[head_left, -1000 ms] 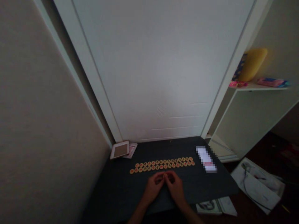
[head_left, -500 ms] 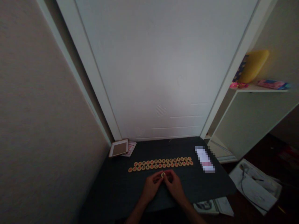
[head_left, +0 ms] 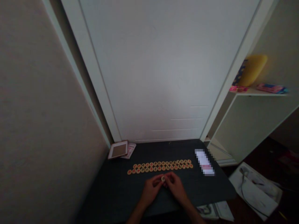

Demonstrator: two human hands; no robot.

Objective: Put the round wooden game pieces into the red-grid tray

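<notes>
Beyond the fingers [head_left: 171,175] rose a tall white panel [head_left: 158,68] with shallow moulded lines, and under them lay a dark grey flat table [head_left: 207,189]. Off to the fingers' right and lower down, on the floor, sat a white rectangular carton [head_left: 253,188] with a dark cable across it; whatever was printed there was illegible.

Both the left hand [head_left: 150,189] and the right hand [head_left: 175,187] were bent inward just above the near part of the tabletop, their fingertips brought together and pinching one small piece. Well to the left and ahead of the fingers lay a flat, white-bordered brown rectangle [head_left: 119,151]; to the right, a pale strip [head_left: 203,162] was masked by mosaic, hiding any label.

Just ahead of the fingers ran two rows of round tan wooden-looking discs [head_left: 159,169], marked with red or dark characters too tiny to read. No brand could be made out anywhere.

Smallest was the pale round wooden-looking disc [head_left: 163,178], held between the fingertips of both hands, its mark too blurred to read. It was probably light, stiff and hardly fragile, perhaps a little slick; its rim, taken from opposite sides, seemed the surest hold.
</notes>
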